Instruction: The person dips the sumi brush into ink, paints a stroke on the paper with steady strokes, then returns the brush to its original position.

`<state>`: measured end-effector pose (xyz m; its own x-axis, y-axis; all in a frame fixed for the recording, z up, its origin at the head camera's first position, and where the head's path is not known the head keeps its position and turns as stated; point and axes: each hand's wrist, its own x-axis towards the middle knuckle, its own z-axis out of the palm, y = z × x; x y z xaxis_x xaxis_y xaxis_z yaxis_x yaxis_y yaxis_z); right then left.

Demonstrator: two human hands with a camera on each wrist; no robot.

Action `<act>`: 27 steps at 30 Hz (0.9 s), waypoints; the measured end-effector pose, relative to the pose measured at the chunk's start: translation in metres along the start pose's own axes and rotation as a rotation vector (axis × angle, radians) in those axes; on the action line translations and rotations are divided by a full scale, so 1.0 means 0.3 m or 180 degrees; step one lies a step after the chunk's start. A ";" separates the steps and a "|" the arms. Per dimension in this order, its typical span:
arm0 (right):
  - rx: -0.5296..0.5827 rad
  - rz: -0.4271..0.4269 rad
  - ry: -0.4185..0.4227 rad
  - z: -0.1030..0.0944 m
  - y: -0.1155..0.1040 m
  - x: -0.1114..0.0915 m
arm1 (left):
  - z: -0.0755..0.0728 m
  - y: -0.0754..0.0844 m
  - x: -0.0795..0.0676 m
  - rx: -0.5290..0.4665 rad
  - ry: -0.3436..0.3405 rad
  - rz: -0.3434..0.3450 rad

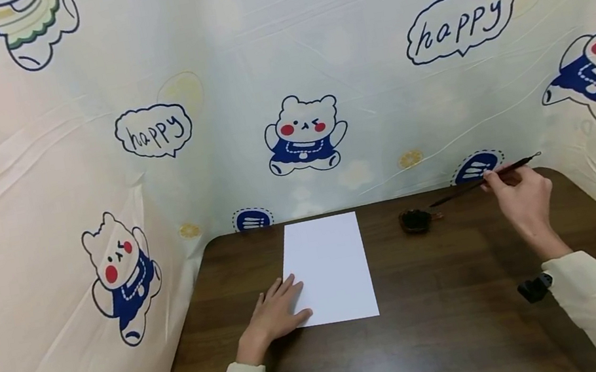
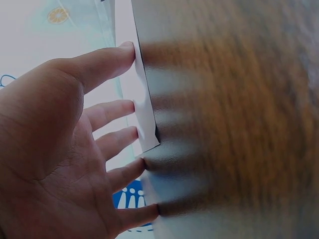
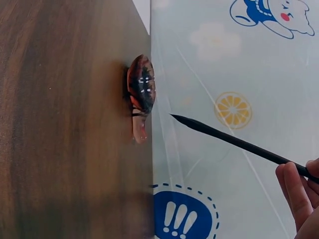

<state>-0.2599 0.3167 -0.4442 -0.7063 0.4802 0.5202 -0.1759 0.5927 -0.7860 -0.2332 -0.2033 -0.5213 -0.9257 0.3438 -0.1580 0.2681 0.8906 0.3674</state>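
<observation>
A sheet of white paper [image 1: 329, 267] lies on the brown table. My left hand [image 1: 278, 311] rests at its lower left edge with fingers spread; in the left wrist view the thumb and two fingertips touch the paper [image 2: 144, 117], the other two the table. Between thumb and fingers, my right hand [image 1: 524, 199] pinches a black calligraphy brush [image 1: 457, 193] with a hanging loop at its end. The brush's dark tip points down left, beside a small glossy dark-and-reddish object [image 1: 415, 221], rounded with a stubby projection. In the right wrist view, a gap separates the tip from this object [image 3: 142, 87].
Wood-grain table [image 1: 450, 338] extends around the paper and toward the front. A pale printed curtain [image 1: 367, 100] with cartoon bears closes off the back and both sides. Each wrist wears a small black camera, the right one [image 1: 534, 288] below the cuff.
</observation>
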 end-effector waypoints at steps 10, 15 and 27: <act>0.0023 -0.0177 0.0066 0.009 -0.039 -0.002 | 0.003 -0.003 0.002 0.0023 0.0002 -0.0029; 0.0052 -0.0285 0.0085 0.011 -0.072 -0.002 | 0.002 -0.002 0.003 0.0043 0.0009 -0.0038; 0.0331 -0.0503 0.0077 0.036 -0.147 -0.007 | 0.001 -0.002 0.003 0.0050 -0.0014 -0.0033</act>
<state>-0.2581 0.2825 -0.4140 -0.6478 0.4025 0.6468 -0.3541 0.5926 -0.7235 -0.2341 -0.2036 -0.5219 -0.9272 0.3359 -0.1656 0.2628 0.8986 0.3514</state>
